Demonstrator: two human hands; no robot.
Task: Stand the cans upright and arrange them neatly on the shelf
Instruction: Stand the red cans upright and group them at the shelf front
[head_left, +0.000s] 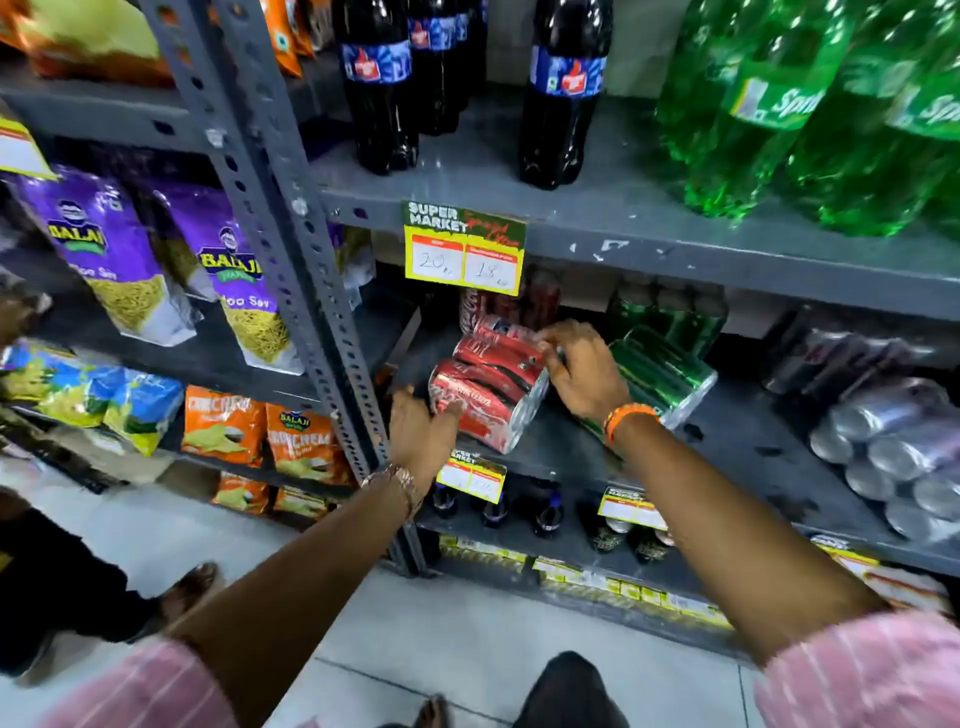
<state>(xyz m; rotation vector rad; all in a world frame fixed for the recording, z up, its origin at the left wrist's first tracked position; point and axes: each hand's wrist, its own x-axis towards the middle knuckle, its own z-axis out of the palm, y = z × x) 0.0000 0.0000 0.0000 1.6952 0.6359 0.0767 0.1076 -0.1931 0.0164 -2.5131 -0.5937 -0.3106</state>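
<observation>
So I'm at the grey metal shelf (571, 447) with both arms stretched in, pink striped sleeves pushed up. The red cans (488, 384) are the ones I'm dealing with: a stack of them lies on its side on the left part of the shelf, silver ends pointing out toward me and to the right. A few more red cans (478, 306) stand upright behind that stack, half hidden by the yellow price tag (464, 249) hanging off the shelf above.

My right hand (584, 369) is up at the top of the lying stack, fingers curled and pinching at the end of the topmost can (506, 328). It's touching it, but honestly I can't tell if I've got a proper grip or just fingertips on the rim. My left hand (421, 431) is spread wide, palm toward the lower left side of the stack, fingertips right at the bottom can, holding nothing.

Just right of my right hand there's a bunch of green cans (665, 374) also lying on their sides, with more green ones upright behind. Further right, a pile of silver cans (893, 441) is tipped over too, ends facing out.

Shelf above has dark cola bottles (563, 93) and green soda bottles (810, 119). Off to the left, the next rack has purple snack bags (104, 249).
</observation>
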